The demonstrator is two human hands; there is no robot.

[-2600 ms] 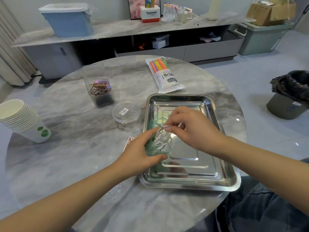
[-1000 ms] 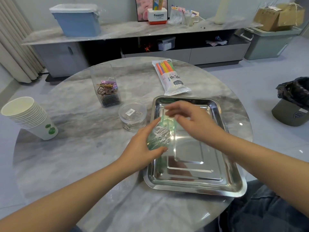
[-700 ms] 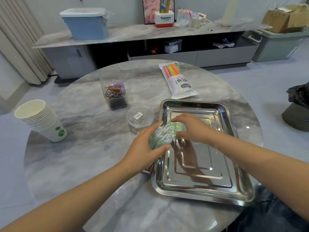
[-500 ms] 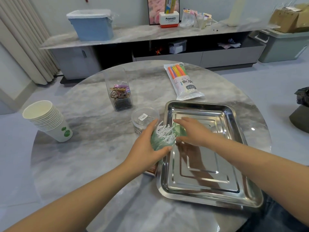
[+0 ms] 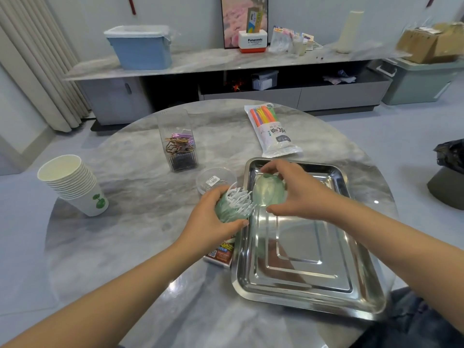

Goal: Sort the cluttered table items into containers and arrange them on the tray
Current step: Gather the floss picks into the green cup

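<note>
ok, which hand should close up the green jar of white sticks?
Right hand: it already holds the green lid beside the open jar, which the left hand is gripping, so probably steadying.

One camera only, on my head, looking forward and down across the round table [image 5: 140, 222]. My forearms enter from the near edge, close up. Sideboard [image 5: 226, 61] far; edges bend, probably wide-angle distortion.

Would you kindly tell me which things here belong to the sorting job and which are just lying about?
Job: green jar of white picks, green lid, tray, clip box, round tub, straw pack.
Lying about: blue bin, cardboard box, trash bag.
</note>
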